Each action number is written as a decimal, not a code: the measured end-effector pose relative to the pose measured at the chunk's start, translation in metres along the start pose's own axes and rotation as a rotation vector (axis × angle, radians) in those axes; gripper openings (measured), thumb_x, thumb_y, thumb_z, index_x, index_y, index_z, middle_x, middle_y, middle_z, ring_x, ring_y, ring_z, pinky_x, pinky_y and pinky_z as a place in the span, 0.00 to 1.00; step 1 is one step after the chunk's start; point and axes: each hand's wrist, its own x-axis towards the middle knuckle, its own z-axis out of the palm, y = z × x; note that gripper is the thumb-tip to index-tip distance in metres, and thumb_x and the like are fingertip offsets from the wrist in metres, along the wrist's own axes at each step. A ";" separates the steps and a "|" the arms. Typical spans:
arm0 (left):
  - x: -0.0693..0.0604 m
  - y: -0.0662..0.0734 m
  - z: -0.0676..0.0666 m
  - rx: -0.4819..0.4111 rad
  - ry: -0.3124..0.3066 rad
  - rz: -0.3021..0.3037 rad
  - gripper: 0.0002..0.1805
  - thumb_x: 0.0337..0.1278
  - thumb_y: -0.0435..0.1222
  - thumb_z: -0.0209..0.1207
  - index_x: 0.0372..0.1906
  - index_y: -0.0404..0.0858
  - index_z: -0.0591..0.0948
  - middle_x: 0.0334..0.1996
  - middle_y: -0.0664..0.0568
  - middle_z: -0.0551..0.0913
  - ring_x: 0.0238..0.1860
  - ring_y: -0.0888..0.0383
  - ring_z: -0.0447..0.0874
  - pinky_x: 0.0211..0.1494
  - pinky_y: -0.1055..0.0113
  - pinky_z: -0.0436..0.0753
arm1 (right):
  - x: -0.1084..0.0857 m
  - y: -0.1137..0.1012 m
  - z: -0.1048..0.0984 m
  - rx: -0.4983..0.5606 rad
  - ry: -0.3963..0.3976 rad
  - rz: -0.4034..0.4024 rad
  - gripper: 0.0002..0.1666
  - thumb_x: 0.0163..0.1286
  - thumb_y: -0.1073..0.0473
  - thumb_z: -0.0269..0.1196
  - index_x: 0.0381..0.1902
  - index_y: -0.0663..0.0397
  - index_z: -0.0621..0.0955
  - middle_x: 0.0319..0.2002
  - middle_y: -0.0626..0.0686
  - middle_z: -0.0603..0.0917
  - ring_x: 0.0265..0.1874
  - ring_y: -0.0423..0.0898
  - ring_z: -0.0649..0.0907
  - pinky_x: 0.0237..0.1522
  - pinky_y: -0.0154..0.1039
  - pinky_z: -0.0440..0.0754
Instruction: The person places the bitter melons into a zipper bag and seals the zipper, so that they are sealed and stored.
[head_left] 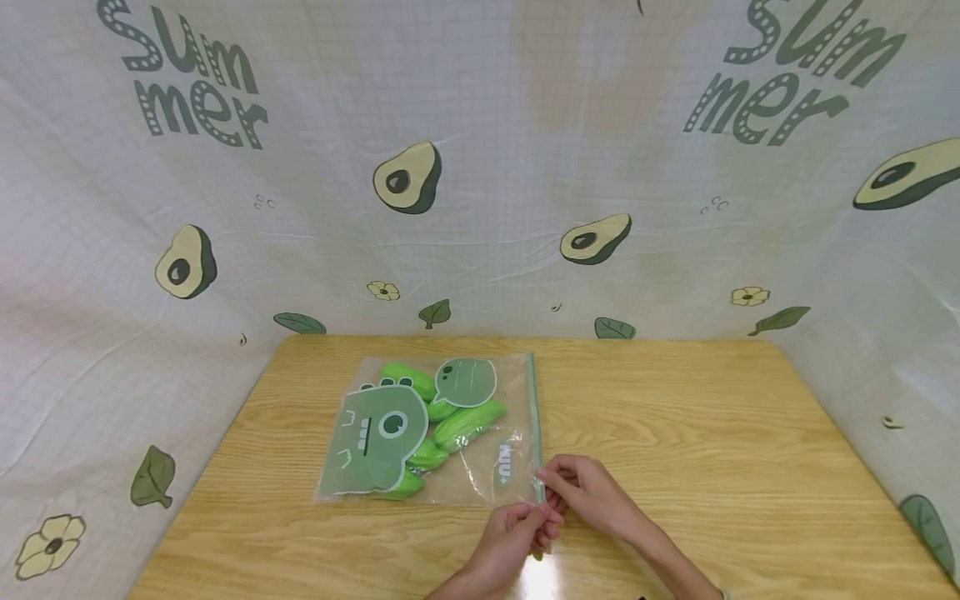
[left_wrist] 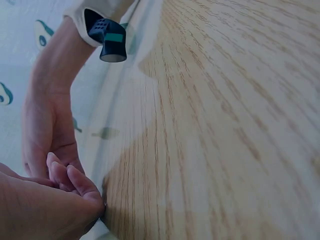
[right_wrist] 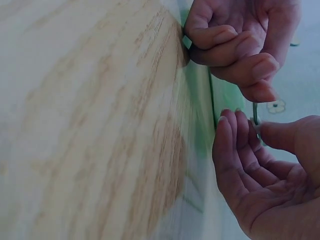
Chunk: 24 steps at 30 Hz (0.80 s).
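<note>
A clear zip bag (head_left: 467, 483) with a green dinosaur print lies on the table, its green zip strip (head_left: 535, 408) along the right side. Several bright green, ridged cucumber-like vegetables (head_left: 468, 426) show through it. At the strip's near end, my left hand (head_left: 504, 546) pinches the bag's corner between thumb and forefinger. Just above it, my right hand (head_left: 592, 496) pinches the strip. In the right wrist view, the right thumb and fingers (right_wrist: 270, 185) meet at the strip's thin edge. The left wrist view shows both hands close together, with the bag's corner mostly hidden.
The wooden table (head_left: 675, 417) extends to both sides of the bag. A white cloth (head_left: 495, 208) printed with avocados and leaves hangs behind the table and along its sides. A dark wrist camera (left_wrist: 111, 40) sits on the right wrist.
</note>
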 end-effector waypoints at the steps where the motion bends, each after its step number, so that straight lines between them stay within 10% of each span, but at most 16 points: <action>1: 0.000 0.000 0.000 -0.001 -0.001 0.001 0.18 0.75 0.32 0.51 0.44 0.16 0.81 0.27 0.55 0.81 0.27 0.64 0.74 0.31 0.77 0.73 | 0.001 0.000 0.000 -0.006 0.001 0.006 0.16 0.79 0.55 0.58 0.34 0.59 0.82 0.25 0.47 0.85 0.25 0.41 0.84 0.30 0.36 0.86; 24: 0.000 0.001 0.000 -0.021 -0.007 0.008 0.18 0.75 0.32 0.52 0.45 0.15 0.80 0.26 0.56 0.80 0.26 0.64 0.75 0.30 0.78 0.74 | 0.016 0.001 -0.006 0.007 0.041 -0.002 0.16 0.79 0.56 0.58 0.33 0.62 0.81 0.27 0.55 0.84 0.26 0.45 0.85 0.30 0.37 0.86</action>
